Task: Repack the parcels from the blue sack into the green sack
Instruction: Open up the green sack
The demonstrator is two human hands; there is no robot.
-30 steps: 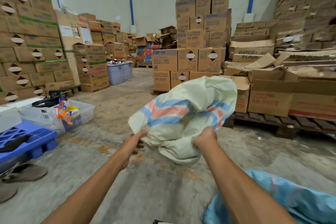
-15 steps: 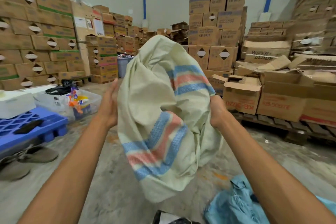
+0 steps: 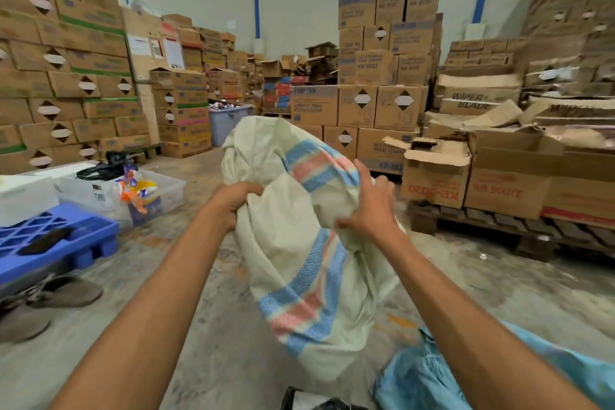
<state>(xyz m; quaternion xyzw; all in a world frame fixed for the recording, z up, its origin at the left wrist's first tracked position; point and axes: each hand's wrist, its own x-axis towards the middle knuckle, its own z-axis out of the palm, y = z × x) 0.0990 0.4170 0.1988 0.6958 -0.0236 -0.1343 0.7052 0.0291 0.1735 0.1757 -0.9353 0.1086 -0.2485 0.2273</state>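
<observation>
**Holding the green sack up, mouth not yet open**

I find the green sack [image 3: 299, 260] raised between both hands. Its long axis runs near upright, the top end leaning away from me and the bottom end hanging low toward the floor [image 3: 216, 326]. Contact with the floor cannot be confirmed.

My left hand [image 3: 233, 203] clenches a bunch of cloth at the sack's upper left edge. My right hand [image 3: 369, 210] lies on the upper right side with fingers spread. Whether its thumb pinches cloth I cannot tell, as that part is blurred.

Both holds sit in the upper half, so most of the length hangs below the grip. Which end is the mouth is not evident.

The blue sack [image 3: 429, 379] lies crumpled on the floor at lower right, under my right forearm and nearer that hand.

Judgement: the green sack needs opening and setting beside the blue one before any parcel moves. No parcel is plainly visible.
</observation>
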